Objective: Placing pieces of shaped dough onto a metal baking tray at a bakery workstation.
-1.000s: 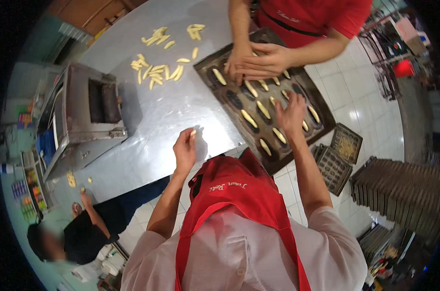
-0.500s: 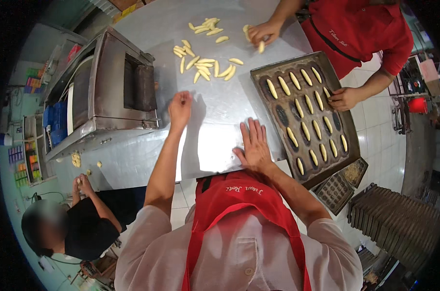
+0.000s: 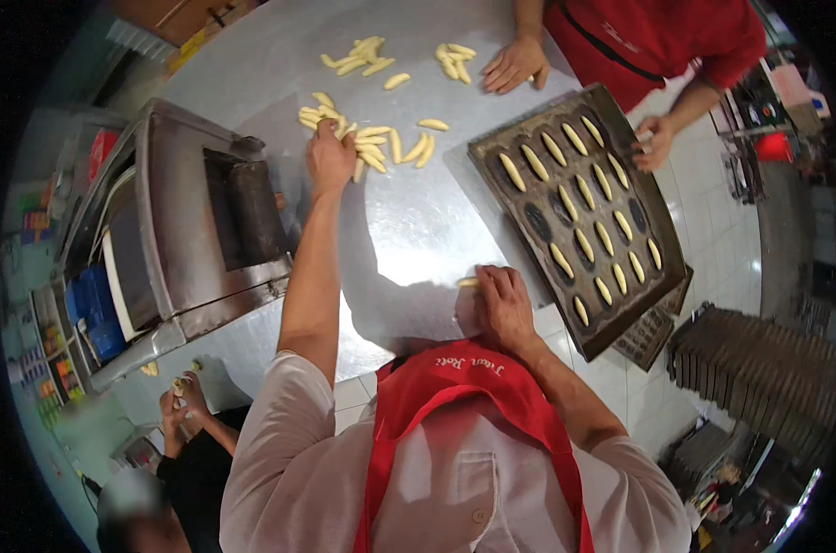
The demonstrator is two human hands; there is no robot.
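Note:
My left hand reaches into a pile of pale, slim dough pieces on the steel table, fingers curled over some of them. Near the table's front edge my right hand has bent fingertips on a single dough piece. To its right a dark baking tray with oval hollows holds rows of similar pieces, with some hollows unfilled. More small piles lie toward the back of the table.
A steel machine stands at left. A co-worker in red stands across, hands at table and tray. Another person in black works at lower left. Stacked trays and smaller trays are at right.
My left hand has moved forward into the pile. My right hand has left the tray for the table edge, now curled by a piece. The co-worker's hands have moved apart off the tray's middle.

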